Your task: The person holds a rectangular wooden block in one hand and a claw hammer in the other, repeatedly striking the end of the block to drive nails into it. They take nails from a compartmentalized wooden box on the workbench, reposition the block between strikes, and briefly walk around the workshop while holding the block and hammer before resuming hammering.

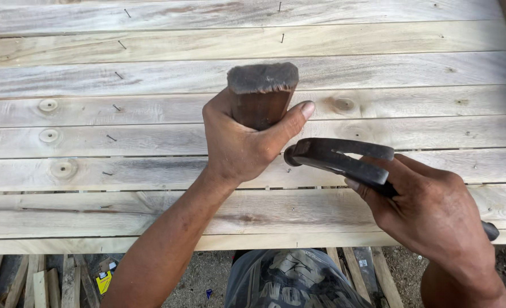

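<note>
Left hand [239, 142] at frame centre, fingers wrapped tight round a brown wooden block [261, 91] held upright on the pale planks [150, 80]. Right hand [429, 214] at lower right, fingers closed on a dark metal hammer [335, 157], its head just beside the left thumb. Bent nails [118, 75] standing along the upper left boards.

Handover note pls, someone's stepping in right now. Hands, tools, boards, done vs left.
Left hand: grip closed on an upright wooden block, its frayed end up.
Right hand: grip closed on a dark claw hammer, held by the head end, head beside the block.
Plank deck: boards laid side by side.
Done: some nails look driven flush at right.
Left: several nails at left and top stand proud or bent.
</note>
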Motion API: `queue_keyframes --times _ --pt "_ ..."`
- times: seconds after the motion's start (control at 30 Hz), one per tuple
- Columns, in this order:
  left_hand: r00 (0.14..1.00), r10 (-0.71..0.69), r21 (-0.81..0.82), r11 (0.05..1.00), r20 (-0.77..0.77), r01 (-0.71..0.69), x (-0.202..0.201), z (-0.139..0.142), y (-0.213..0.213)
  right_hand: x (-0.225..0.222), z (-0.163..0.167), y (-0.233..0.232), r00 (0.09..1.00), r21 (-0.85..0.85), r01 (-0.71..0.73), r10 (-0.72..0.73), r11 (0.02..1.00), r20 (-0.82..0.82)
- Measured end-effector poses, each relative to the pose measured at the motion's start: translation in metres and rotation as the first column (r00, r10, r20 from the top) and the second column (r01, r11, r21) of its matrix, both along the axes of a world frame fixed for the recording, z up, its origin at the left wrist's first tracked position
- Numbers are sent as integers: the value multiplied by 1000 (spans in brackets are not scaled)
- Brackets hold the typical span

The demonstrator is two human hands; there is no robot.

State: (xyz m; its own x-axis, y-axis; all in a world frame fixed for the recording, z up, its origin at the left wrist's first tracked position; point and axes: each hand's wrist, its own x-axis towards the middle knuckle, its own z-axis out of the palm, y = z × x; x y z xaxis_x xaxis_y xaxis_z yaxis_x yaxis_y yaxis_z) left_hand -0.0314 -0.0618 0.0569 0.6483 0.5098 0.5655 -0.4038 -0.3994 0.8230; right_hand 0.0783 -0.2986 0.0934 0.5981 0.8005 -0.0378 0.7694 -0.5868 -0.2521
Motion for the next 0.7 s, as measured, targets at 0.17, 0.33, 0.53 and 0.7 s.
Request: queue_keyframes --times 0.17,0.33,0.53,0.7 --pt "999 30 0 1000 -29 -30 -1 2 -8 -4 0 3 999 1 -34 34 999 -23" --pt "1000 11 -39 999 -13 -11 -4 -3 -13 -4 -5 -2 1000 -47 -21 21 999 -17" --pt "1000 0 -2 1000 31 1 -2 -4 -11 -2 -2 -5 999 -51 44 -45 998 -11" --pt "999 26 -15 1000 -24 -27 -2 -2 -10 -7 -4 -2 1000 -81 19 -20 997 -9"
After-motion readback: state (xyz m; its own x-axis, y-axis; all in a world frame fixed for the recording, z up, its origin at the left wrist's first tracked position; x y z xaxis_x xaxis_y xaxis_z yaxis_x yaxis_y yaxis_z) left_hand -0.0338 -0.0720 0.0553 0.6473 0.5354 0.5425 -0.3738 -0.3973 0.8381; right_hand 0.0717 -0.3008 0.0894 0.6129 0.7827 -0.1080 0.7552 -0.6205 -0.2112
